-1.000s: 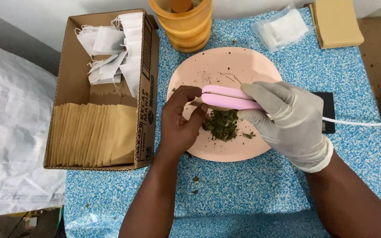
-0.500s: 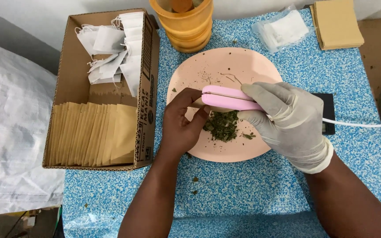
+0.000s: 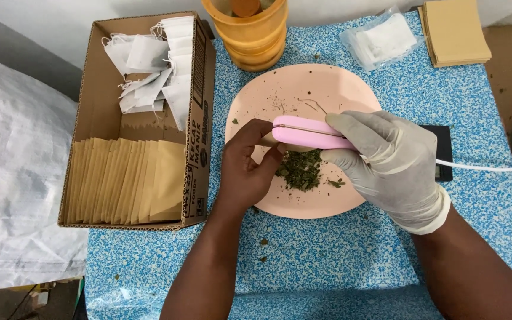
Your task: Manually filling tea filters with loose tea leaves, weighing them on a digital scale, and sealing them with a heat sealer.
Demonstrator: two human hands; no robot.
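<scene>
Pink and long, a small sealer tool [image 3: 309, 133] is being held over a round pink plate [image 3: 268, 95] in the middle of the table. It is being gripped tight by the right hand [image 3: 386, 163], which is covered by a pale glove, with the fingers wrapped all the way round its right end. A white cord [image 3: 481, 168] is being trailed from that hand to the right. The left end of the tool is being touched by the bare left hand [image 3: 247, 163], whose fingers are curled in close together; whether something small is being pinched there cannot be told. A little heap of dry green leaves [image 3: 300, 170] is being kept on the plate, just under the tool and between the two hands. The plate is being carried by a table with a blue speckled cloth [image 3: 327, 255]. On the left, a cardboard box [image 3: 90, 95] is being filled with brown paper packets [image 3: 122, 181] at its near end and white paper bags [image 3: 155, 65] at its far end. At the far side, orange tubs [image 3: 256, 35] are being stacked. Far right, a clear bag [image 3: 380, 38] and a pile of brown envelopes [image 3: 454, 32] are being kept.
</scene>
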